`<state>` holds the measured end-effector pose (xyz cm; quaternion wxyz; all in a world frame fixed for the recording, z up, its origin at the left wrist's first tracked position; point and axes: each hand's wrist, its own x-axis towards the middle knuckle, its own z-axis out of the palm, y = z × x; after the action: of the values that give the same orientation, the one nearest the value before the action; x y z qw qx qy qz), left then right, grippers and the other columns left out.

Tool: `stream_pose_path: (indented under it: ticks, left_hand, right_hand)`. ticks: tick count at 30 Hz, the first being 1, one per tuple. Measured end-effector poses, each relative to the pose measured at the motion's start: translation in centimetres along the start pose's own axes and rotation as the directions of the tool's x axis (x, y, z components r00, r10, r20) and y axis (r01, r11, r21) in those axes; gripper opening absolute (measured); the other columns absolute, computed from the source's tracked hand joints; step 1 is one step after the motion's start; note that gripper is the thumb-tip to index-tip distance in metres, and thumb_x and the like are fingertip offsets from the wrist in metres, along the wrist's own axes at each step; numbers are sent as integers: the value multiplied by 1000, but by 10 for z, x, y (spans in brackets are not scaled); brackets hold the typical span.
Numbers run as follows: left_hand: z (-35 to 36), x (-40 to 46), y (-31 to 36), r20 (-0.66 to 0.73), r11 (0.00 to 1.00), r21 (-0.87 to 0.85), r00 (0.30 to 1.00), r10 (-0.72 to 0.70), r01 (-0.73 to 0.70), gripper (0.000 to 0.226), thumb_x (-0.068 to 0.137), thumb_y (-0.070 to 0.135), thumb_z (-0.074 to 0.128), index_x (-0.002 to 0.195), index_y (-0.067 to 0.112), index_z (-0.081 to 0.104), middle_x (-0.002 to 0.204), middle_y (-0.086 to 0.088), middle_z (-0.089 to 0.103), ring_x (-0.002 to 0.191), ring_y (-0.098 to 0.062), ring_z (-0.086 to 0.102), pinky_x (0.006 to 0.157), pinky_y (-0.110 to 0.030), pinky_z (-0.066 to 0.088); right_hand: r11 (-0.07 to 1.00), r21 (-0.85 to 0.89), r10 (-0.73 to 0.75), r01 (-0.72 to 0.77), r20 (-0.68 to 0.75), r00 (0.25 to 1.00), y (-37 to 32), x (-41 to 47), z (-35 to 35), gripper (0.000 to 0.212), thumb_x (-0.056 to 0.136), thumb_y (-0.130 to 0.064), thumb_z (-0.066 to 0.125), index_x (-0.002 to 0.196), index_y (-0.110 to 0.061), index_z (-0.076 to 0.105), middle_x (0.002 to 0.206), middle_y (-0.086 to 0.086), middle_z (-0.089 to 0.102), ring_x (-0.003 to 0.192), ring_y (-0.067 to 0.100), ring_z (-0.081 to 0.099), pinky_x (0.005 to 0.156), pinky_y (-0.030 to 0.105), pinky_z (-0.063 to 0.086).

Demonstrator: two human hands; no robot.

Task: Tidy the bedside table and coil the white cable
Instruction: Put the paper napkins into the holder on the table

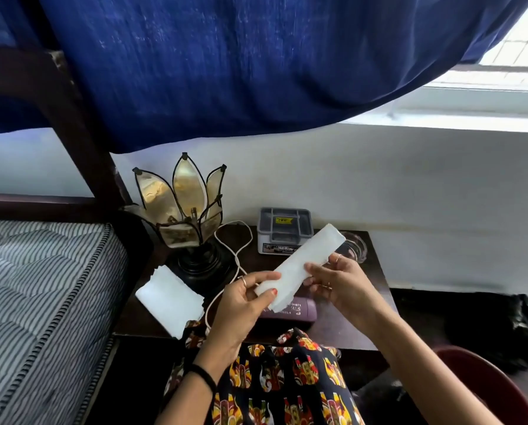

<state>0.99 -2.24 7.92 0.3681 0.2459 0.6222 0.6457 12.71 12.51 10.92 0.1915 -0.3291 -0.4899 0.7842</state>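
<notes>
I am holding a folded white paper over the worktop: my left hand pinches its near end, my right hand grips its middle. This looks like the tidying step. The white cable lies uncoiled, snaking from the lamp at far left toward the near edge, untouched. Next, I judge, the paper needs setting down, perhaps with the other paper at near left, freeing both hands for coiling.

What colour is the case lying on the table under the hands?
Purple, with pale lettering; the case shows in the head view, partly hidden.
</notes>
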Motion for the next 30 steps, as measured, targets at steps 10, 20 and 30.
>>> stream_pose_path:
  ticks: [10,20,30]
  left_hand:
    - [-10,45,-28,-321,998,-3,945,-57,60,20,84,10,64,94,26,69,95,11,70,82,4,65,76,-23,48]
    - [-22,63,-39,-514,985,-2,845,-149,172,18,90,15,54,85,25,68,90,4,68,86,-13,65,77,-32,49]
    - [-21,62,-36,-594,987,-20,792,-139,158,22,89,9,50,94,24,65,90,8,65,85,-7,63,68,-25,48]
  right_hand:
    - [687,-680,-604,256,-338,722,-71,101,-11,4,78,-5,61,81,-7,63,69,15,70,52,20,65,50,30,58]
    - [612,-787,-580,82,-376,722,-51,182,-11,12,72,-8,53,83,-3,57,75,18,69,63,32,70,49,31,56]
    - [563,-824,-452,-62,-370,811,-25,196,-4,24,70,-8,54,71,12,66,72,29,69,74,41,66,65,41,55]
